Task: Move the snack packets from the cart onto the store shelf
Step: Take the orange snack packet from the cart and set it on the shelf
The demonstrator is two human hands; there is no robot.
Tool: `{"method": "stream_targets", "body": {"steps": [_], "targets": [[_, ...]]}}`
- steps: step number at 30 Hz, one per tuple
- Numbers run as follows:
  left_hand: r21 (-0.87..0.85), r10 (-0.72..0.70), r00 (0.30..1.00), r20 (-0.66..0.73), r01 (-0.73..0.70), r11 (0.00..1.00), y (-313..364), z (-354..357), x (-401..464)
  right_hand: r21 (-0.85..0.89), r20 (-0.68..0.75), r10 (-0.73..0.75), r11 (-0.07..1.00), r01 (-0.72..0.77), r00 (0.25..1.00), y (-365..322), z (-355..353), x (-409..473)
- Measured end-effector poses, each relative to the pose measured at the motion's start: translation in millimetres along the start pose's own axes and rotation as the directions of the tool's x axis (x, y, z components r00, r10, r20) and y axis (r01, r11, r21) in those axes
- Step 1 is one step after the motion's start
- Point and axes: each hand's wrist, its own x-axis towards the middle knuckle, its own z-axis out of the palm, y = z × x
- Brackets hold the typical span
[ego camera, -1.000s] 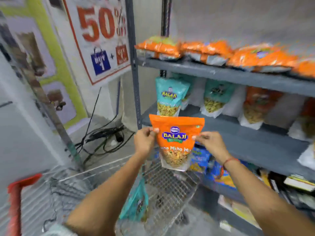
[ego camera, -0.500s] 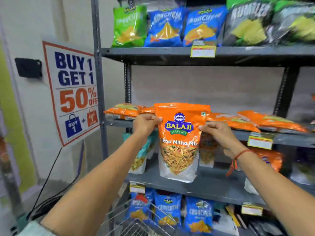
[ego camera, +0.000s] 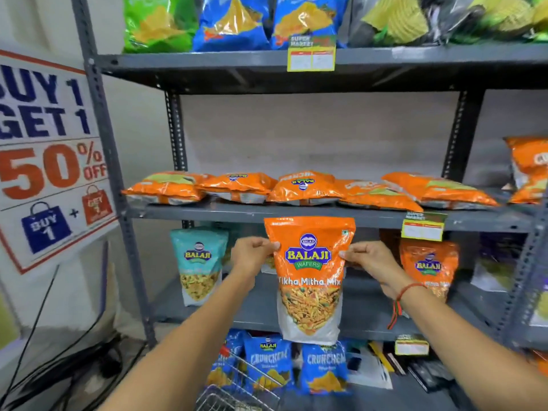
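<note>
- One promotional sign hangs at the far left, reading "BUY 1 GET 1 50% OFF", with two small bag drawings beneath the words, one blue and one orange.
- One grey metal shelf unit fills the rest of the view, with four shelf levels visible.
- Three price tags show on the shelf edges: one yellow tag on the top level, one on the second level and one on the third.
- Five orange packets lie flat in a row on the second level; a sixth orange packet stands at the far right, cut off by the edge.
- One teal Balaji pouch stands upright at the left of the third level.
- The left hand pinches the left edge of one orange "Tikha Mitha Mix" pouch, thumb on the front.
- That pouch hangs upright in the air in front of the third level, its top overlapping the second level's front edge, not resting on any shelf.
- The right hand pinches the pouch's right edge; a red thread band circles that wrist.
- One matching orange pouch stands on the third level just right of the right hand.
- Two blue Cruncheas bags read clearly on the bottom level, with part of another at their left.
- One corner of the wire cart shows at the bottom.
</note>
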Motion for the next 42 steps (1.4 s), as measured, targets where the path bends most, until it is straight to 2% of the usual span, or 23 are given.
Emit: {"method": "stream_targets", "body": {"steps": [8,15,24,30,33,36,37,39,42], "targets": [[-0.009,-0.116,0.993,-0.024,0.116,0.993,-61.4,106.2,42.9,-0.023,-0.086,0.123,0.992,-0.125,0.989,90.1,-35.9,52.1],[0.008,-0.160,0.987,-0.026,0.160,0.987,-92.7,174.8,98.4,-0.006,-0.152,0.192,0.981,-0.195,0.970,141.8,-59.5,113.8],[0.010,-0.210,0.975,-0.078,0.212,0.977,-120.0,217.2,139.0,0.009,-0.176,0.263,0.964,-0.266,0.949,195.4,-67.8,156.3],[0.066,-0.186,0.979,-0.079,0.191,0.979,-127.1,220.1,152.8,0.043,-0.159,0.324,0.946,-0.322,0.932,208.7,-67.2,169.8],[0.030,-0.188,0.979,-0.078,0.191,0.981,-124.3,208.0,148.4,0.195,-0.269,0.290,0.950,-0.243,0.918,197.8,-57.5,164.5],[0.012,-0.167,0.979,-0.120,0.169,0.986,-115.0,181.3,137.5,0.272,-0.516,0.241,0.956,-0.110,0.822,171.3,-37.8,153.4],[0.005,-0.156,0.977,-0.145,0.159,0.987,-112.1,168.5,133.1,0.289,-0.556,0.210,0.956,-0.050,0.804,162.2,-28.2,149.5],[-0.007,-0.131,0.974,-0.186,0.132,0.991,-107.3,134.7,121.1,0.322,-0.562,0.139,0.945,0.061,0.815,141.0,-3.3,140.0],[-0.038,-0.096,0.967,-0.238,0.089,0.995,-106.1,68.0,92.6,0.370,-0.449,0.041,0.918,0.144,0.892,100.0,47.9,118.8]]}}
